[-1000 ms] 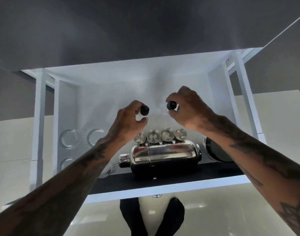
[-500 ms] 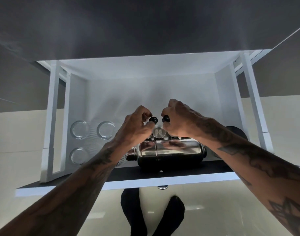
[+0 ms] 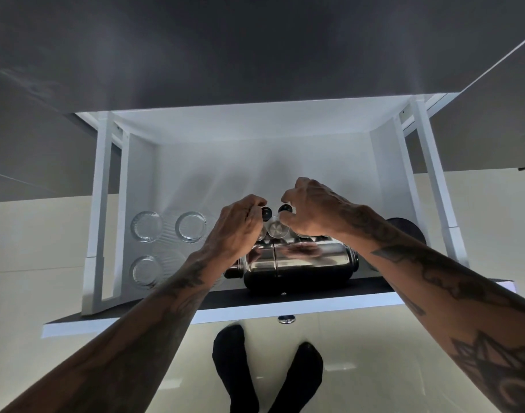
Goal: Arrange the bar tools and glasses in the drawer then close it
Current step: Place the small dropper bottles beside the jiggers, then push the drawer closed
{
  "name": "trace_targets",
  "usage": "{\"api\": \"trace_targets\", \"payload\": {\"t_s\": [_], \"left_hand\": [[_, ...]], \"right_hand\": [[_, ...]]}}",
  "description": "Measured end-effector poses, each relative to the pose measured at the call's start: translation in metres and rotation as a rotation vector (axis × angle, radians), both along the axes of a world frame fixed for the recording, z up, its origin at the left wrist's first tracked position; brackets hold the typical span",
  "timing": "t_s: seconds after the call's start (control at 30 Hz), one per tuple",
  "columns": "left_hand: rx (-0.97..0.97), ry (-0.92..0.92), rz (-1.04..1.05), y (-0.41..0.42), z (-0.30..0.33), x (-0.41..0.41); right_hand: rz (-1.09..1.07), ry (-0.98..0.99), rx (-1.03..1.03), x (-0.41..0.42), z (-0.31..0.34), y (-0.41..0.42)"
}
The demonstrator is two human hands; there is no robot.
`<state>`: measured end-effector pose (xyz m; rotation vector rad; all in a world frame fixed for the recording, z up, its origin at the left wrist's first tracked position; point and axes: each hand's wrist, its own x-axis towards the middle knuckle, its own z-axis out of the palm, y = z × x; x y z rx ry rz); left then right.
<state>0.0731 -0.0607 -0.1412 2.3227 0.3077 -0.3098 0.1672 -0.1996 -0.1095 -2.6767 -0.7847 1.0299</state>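
Each hand pinches one black-tipped tool above three glasses (image 3: pixel 147 226).

The open white drawer (image 3: pixel 383 162) holds three glasses (image 3: pixel 192 227) left, a steel shaker (image 3: pixel 297 263) lying centre front.

Both forearms reach forward and inward, so the two hands meet close together, nearly knuckle to knuckle. The left hand (image 3: pixel 240 228) is curled, its thumb and forefinger pinched at the fingertips (image 3: pixel 256 210). The right hand (image 3: pixel 310 210) arches over with wrist raised, its fingers bent downward and pinched likewise. Each appears to grip something small and dark, though the view is too tight to be sure. Both sock-clad feet (image 3: pixel 267 374) stand below the forearms.
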Motion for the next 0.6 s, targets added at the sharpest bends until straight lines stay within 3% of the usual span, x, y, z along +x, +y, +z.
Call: {"api": "trace_targets", "payload": {"t_s": [0.2, 0.3, 0.4, 0.6], "left_hand": [[0.015, -0.295, 0.184, -0.007, 0.03, -0.026], [0.105, -0.296, 0.202, -0.017, 0.047, -0.056], [0.262, -0.293, 0.08, -0.033, 0.058, -0.097], [0.384, -0.236, -0.006, -0.067, 0.066, -0.171]], "right_hand": [[-0.085, -0.171, 0.018, -0.021, 0.02, -0.015], [-0.14, -0.272, 0.077, -0.056, 0.031, -0.025], [-0.161, -0.322, 0.117, -0.107, 0.04, -0.03], [-0.079, -0.397, 0.194, -0.198, 0.044, -0.043]]}}
